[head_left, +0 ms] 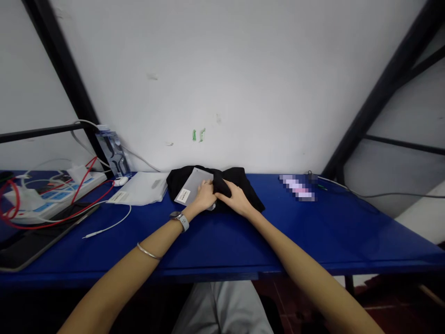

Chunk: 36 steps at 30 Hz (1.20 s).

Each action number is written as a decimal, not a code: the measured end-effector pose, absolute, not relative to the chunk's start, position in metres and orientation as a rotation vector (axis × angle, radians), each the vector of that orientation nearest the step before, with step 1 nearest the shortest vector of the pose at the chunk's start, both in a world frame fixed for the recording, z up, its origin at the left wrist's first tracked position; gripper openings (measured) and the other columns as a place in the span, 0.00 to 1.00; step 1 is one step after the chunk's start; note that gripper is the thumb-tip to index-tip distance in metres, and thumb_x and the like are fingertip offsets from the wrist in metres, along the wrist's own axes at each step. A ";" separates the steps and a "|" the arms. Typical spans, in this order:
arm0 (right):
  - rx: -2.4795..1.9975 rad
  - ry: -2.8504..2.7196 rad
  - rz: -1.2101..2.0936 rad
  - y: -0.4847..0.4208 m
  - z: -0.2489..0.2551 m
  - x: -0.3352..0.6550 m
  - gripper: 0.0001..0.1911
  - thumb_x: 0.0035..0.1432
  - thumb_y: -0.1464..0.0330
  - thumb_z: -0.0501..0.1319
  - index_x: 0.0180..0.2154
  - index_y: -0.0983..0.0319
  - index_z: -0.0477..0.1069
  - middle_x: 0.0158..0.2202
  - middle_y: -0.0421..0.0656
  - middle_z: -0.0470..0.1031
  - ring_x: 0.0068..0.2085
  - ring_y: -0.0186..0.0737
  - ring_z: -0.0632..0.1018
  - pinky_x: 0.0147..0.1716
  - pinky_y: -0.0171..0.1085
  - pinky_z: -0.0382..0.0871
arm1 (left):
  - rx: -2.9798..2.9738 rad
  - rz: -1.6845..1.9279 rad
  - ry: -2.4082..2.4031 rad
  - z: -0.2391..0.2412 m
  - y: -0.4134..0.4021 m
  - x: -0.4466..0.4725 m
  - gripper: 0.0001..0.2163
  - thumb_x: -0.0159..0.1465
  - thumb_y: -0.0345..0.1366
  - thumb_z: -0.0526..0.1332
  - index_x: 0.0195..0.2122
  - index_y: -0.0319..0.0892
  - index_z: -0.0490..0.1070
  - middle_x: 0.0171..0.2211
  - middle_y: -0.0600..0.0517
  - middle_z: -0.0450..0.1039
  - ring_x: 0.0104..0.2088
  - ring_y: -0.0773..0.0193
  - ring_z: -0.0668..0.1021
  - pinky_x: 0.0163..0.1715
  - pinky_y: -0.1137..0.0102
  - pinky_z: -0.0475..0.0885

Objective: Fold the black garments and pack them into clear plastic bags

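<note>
A black folded garment [239,182] lies on the blue table [313,232] near the wall. A clear plastic bag with a white label [190,187] lies partly over the garment's left side. My left hand [204,196], with a watch and a bangle on that arm, has its fingers curled on the bag's edge. My right hand [235,198] presses on the black cloth right beside it, fingers closed on a fold. The two hands touch each other.
A stack of clear bags [139,188] lies left of the garment. Further left are a white power strip [52,197] with red and white cables, a dark tablet [31,241], and a packaged item [113,150] against the wall. Black frame struts rise at both sides.
</note>
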State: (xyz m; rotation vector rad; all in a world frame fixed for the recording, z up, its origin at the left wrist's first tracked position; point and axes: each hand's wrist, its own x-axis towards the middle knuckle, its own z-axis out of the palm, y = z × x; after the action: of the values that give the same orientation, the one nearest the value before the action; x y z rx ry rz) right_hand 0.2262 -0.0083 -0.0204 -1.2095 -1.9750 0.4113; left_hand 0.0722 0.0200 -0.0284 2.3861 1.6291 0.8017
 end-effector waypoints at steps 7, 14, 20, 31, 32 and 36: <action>-1.197 -1.985 0.473 -0.003 -0.021 0.230 0.29 0.56 0.64 0.62 0.59 0.61 0.64 0.57 0.48 0.71 0.57 0.47 0.72 0.58 0.46 0.62 | 2.340 0.786 1.607 -0.030 0.022 0.067 0.08 0.61 0.35 0.56 0.31 0.39 0.73 0.43 0.42 0.71 0.48 0.48 0.69 0.47 0.59 0.66; -1.169 -2.078 0.382 0.000 -0.023 0.231 0.40 0.47 0.76 0.60 0.64 0.59 0.57 0.63 0.47 0.62 0.63 0.46 0.64 0.62 0.48 0.56 | 2.299 0.867 1.552 -0.033 0.024 0.065 0.10 0.61 0.34 0.54 0.34 0.40 0.75 0.42 0.43 0.72 0.47 0.51 0.70 0.50 0.60 0.65; -1.325 -2.212 0.304 -0.003 -0.024 0.225 0.41 0.48 0.82 0.52 0.64 0.54 0.56 0.68 0.44 0.51 0.68 0.50 0.51 0.62 0.59 0.51 | 2.107 0.968 1.655 -0.028 0.017 0.066 0.09 0.63 0.31 0.51 0.33 0.41 0.72 0.48 0.45 0.71 0.50 0.50 0.68 0.50 0.56 0.63; -1.313 -2.500 0.118 -0.016 -0.012 0.225 0.38 0.46 0.84 0.51 0.58 0.54 0.66 0.65 0.46 0.58 0.67 0.48 0.55 0.61 0.62 0.47 | 1.760 1.348 1.638 -0.032 0.019 0.063 0.11 0.65 0.31 0.49 0.27 0.43 0.65 0.53 0.47 0.68 0.54 0.58 0.67 0.56 0.61 0.60; -1.290 -2.524 0.110 -0.015 -0.012 0.226 0.37 0.46 0.84 0.51 0.58 0.55 0.66 0.65 0.46 0.59 0.67 0.48 0.56 0.61 0.61 0.47 | 1.772 1.355 1.626 -0.031 0.018 0.063 0.11 0.65 0.31 0.49 0.27 0.43 0.65 0.53 0.48 0.68 0.54 0.58 0.67 0.57 0.61 0.60; -1.238 -2.563 0.131 -0.006 -0.013 0.228 0.37 0.47 0.82 0.51 0.59 0.56 0.64 0.65 0.45 0.59 0.67 0.47 0.56 0.62 0.59 0.49 | 1.902 1.292 1.546 -0.028 0.015 0.065 0.09 0.66 0.31 0.50 0.29 0.43 0.66 0.54 0.49 0.69 0.55 0.58 0.67 0.58 0.60 0.58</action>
State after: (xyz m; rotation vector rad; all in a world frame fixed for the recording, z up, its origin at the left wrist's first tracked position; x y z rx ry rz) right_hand 0.2284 -0.0065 -0.0126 -1.2381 -2.5632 0.1313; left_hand 0.0652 0.0152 -0.0278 1.9019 1.5458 1.2925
